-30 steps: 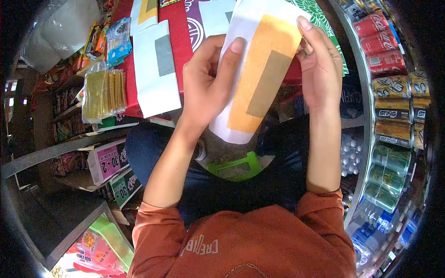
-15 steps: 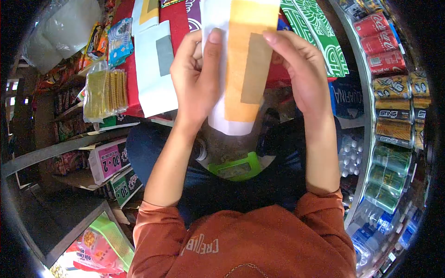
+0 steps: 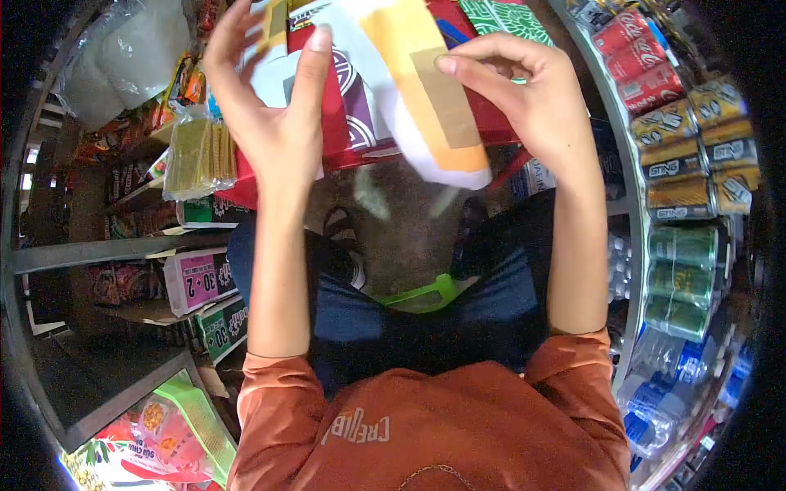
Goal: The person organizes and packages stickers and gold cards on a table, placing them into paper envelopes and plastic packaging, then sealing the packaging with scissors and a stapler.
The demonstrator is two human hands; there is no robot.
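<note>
My right hand pinches the edge of a folded white and orange paper between thumb and fingers, over a brown rectangle on it. The paper hangs slanted, its lower end smeared by motion. My left hand is raised to the left of it, thumb and fingers apart, with nothing in it. Behind that hand, a similar white paper lies on the red tabletop. A purple and white patterned piece shows between my hands, partly covered. A green and white patterned piece lies beyond my right hand.
On the left, a plastic packet of yellow sticks sits by the table edge, above shelved boxes. Coca-Cola cans, Sting cans and water bottles line the right. A green plastic piece is below, between my legs.
My left hand has let go of the paper and moved up and left, its fingers spreading. The paper has swung to a slant and risen, still in my right hand.
</note>
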